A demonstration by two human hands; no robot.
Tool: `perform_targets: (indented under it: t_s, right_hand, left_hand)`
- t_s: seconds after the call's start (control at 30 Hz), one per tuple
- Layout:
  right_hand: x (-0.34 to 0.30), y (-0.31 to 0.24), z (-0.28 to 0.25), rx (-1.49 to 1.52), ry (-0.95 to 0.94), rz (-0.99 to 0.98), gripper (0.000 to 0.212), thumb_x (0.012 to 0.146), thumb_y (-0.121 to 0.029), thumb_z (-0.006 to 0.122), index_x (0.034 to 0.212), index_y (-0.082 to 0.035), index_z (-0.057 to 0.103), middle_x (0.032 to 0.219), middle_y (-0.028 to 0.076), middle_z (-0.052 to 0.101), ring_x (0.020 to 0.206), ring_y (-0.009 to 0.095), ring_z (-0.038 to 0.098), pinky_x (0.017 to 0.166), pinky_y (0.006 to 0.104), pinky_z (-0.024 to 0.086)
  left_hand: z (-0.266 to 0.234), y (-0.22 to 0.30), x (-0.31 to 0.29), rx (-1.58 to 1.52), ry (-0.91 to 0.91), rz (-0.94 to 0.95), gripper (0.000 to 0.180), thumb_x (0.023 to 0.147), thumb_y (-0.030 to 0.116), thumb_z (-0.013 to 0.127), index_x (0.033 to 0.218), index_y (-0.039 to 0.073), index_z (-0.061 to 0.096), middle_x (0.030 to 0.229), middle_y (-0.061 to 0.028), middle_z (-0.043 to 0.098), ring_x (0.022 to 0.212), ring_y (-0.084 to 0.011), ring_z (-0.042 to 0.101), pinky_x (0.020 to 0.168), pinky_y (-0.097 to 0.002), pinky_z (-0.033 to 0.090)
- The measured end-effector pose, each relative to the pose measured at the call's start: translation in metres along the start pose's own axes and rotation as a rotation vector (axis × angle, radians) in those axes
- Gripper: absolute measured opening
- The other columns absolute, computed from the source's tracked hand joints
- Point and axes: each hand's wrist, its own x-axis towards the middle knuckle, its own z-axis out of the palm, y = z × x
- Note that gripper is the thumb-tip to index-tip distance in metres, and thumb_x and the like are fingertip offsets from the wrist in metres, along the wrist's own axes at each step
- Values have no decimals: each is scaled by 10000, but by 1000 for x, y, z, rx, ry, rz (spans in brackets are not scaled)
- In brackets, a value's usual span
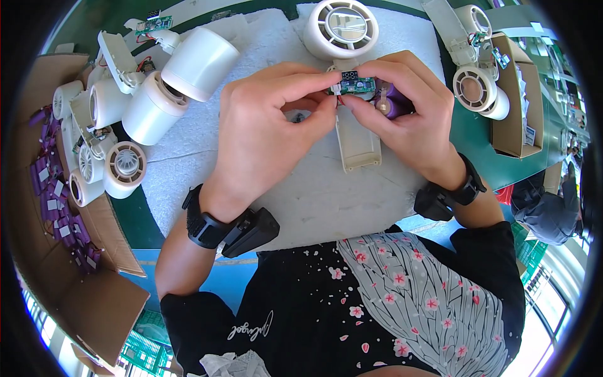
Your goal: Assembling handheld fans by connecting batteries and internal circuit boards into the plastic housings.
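Observation:
A small green circuit board (358, 86) with a black display is pinched between my two hands. My left hand (267, 116) closes thumb and forefinger at the board's left end, by a white plug with thin red wire. The thumb and forefinger of my right hand (411, 103) grip the board's other side. Purple battery cells (396, 102) sit against my right palm, partly hidden by the fingers. Below the board lies an open cream handle shell (359, 147). Just beyond my fingertips is a white round fan head (341, 30) with a ringed grille.
White foam sheeting (289, 213) covers the work surface. Several white fan units (200, 63) with opened handles are piled at the left. Beside them, a cardboard box (103, 314) holds purple battery packs (59, 207). More fan units (474, 88) and a smaller carton (516, 119) stand at the right.

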Motion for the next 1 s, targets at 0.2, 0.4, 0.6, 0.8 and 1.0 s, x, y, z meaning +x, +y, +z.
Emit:
perform_targets:
  t_s: [0.2,0.4,0.6,0.8,1.0]
  right_hand:
    - [2,-6,-1,-15,2,54,408,671,-46,819,1054,-34,678,899,91,652,745,155,623,627,236,489]
    - [2,-7,0,-39,6,25,389,672,-53,819,1043,-37,705,880,87,663,726,151,628,628,242,500]
    - [1,-2,0,13,3,40,378,676,-49,814,1038,-36,707,876,84,661,725,152,629,629,233,497]
    - [4,-3,-6,57,-53,102,353,700,-18,783,1043,-39,706,918,85,644,754,141,621,650,218,483]
    - [1,-4,-15,119,-144,219,311,718,1,759,1023,-33,705,946,81,629,777,138,612,656,219,477]
  left_hand:
    - [3,4,0,206,39,90,284,796,-80,659,1074,-28,680,999,-121,673,827,-159,681,742,-257,573]
    - [3,3,2,266,48,147,256,791,-75,663,1040,-29,694,949,-114,680,780,-157,687,700,-251,577]
    - [6,0,5,285,95,189,214,755,-32,693,964,2,718,859,-107,684,695,-170,681,626,-244,567]
    - [11,-1,4,136,171,136,171,745,-23,706,910,13,731,841,-103,687,647,-169,671,599,-240,556]
    - [4,1,1,44,1,-10,300,800,-60,666,1093,4,665,938,-86,660,830,-133,648,739,-247,543]
